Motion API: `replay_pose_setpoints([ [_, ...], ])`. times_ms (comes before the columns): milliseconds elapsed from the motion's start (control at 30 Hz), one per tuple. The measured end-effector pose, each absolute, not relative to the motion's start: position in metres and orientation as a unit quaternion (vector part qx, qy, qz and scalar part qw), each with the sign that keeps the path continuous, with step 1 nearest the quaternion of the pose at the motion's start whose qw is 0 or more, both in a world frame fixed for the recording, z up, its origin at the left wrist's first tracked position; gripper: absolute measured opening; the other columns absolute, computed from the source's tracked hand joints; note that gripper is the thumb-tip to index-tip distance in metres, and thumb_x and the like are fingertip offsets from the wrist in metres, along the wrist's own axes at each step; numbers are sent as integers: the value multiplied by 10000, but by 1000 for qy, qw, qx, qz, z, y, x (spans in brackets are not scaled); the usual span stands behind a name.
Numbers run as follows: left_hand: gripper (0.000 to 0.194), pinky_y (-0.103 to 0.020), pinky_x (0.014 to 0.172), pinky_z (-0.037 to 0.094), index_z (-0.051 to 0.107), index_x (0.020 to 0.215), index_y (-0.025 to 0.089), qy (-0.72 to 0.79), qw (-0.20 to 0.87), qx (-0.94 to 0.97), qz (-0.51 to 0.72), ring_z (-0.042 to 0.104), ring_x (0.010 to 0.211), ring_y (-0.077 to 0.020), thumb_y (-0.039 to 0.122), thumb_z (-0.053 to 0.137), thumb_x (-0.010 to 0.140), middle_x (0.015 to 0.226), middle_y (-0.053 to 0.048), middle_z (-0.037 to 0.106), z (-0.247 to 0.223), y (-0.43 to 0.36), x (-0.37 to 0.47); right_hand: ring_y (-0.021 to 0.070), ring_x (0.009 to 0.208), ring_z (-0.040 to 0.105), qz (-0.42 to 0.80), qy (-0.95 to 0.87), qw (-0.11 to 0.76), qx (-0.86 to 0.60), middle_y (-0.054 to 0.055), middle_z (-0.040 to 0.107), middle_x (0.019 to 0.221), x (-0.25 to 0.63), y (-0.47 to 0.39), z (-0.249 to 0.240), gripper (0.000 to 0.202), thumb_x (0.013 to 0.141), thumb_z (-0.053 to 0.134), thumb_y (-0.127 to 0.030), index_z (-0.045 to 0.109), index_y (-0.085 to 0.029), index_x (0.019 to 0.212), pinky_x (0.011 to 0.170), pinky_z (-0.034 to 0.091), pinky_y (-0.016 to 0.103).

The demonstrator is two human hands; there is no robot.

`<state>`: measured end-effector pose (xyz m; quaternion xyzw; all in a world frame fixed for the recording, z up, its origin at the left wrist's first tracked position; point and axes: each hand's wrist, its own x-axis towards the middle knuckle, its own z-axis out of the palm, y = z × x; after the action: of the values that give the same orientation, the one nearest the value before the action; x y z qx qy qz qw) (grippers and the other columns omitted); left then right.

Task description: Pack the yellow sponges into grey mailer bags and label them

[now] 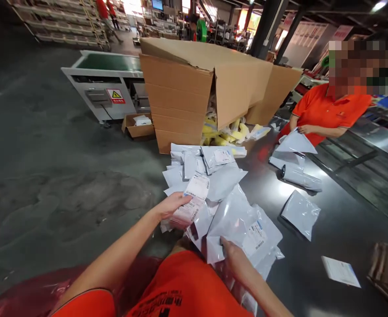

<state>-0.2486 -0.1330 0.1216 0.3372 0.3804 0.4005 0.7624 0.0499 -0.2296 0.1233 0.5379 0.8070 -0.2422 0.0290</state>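
My left hand [171,205] is closed on a strip of printed shipping labels [197,187], its thumb lying on top. The strip hangs over a pile of pale grey mailing bags [225,180]. Lower right, my right hand [234,255] grips the near edge of a mailing bag [230,215], thumb on its upper face. Close beside that hand, a white shipping label [255,234] sits on a bag in the pile. Another labelled mailing bag [217,158] lies at the back. My right fingers are partly hidden beneath the plastic.
A large cardboard box [177,101] with yellow bagged items [227,134] stands behind the pile. Several grey bags [301,213] lie on the metal table [263,191]. At right, a co-worker in orange [332,110] handles a bag. A conveyor [111,61] stands back left.
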Motion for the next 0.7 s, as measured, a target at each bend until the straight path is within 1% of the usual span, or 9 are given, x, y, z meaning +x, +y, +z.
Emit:
replay_pose_setpoints([
  [100,415,-318,827,533,796,965,137,383,738,427,355,711,896,-256,461,820,707,999,-106,778,139,-157,-253,249,936,698,-340,768,24,542,113,722,1136,51,-208,171,770,766,709,-327,448,-222,1483,775,531,323],
  [200,360,-285,808,519,807,935,160,399,705,506,297,695,883,-239,443,800,712,947,-58,781,147,-177,-252,254,1116,626,-391,744,-136,524,132,592,1373,46,-170,212,838,791,688,-502,367,-248,1522,844,523,349],
  [267,328,-282,780,517,811,911,168,406,696,526,272,690,867,-241,441,769,735,895,-44,778,147,-187,-251,248,1175,584,-459,714,-224,479,135,572,1387,35,-148,222,796,774,699,-511,435,-214,1464,861,519,337],
  [367,374,-284,806,516,794,1032,197,394,703,518,286,671,1012,-269,381,783,707,1046,-56,765,147,-196,-254,197,904,633,-544,665,-258,442,67,701,1013,13,-133,217,469,770,708,-499,658,-164,1094,765,502,291],
  [433,663,-276,826,511,694,1260,228,387,702,505,320,626,1133,-281,279,834,614,1316,-80,660,151,-199,-256,145,700,566,-538,654,-266,460,-1,642,758,-1,-138,207,350,784,700,-498,664,-161,871,654,448,256],
  [500,942,-264,797,507,531,1436,259,398,687,494,355,617,1133,-272,194,844,550,1509,-109,485,159,-196,-255,122,630,497,-514,665,-269,471,-32,569,666,-12,-149,200,333,809,675,-498,644,-167,794,594,388,238],
  [533,970,-259,775,500,503,1455,257,409,672,492,373,628,1091,-258,181,835,547,1527,-121,457,164,-194,-251,118,620,480,-503,676,-266,468,-37,549,650,-17,-154,198,335,824,657,-501,635,-170,778,582,371,236],
  [633,535,-240,677,452,695,1142,159,455,618,495,407,630,845,-188,262,775,624,1162,-104,691,175,-182,-233,123,627,486,-458,713,-259,463,-31,548,653,-25,-166,198,349,894,569,-505,626,-179,783,581,366,236],
  [700,244,-226,585,379,672,781,138,488,592,496,407,550,661,-140,347,725,667,751,-19,656,177,-174,-220,132,653,520,-400,738,-257,480,-17,595,704,-26,-170,201,331,928,527,-489,646,-186,865,604,383,238],
])
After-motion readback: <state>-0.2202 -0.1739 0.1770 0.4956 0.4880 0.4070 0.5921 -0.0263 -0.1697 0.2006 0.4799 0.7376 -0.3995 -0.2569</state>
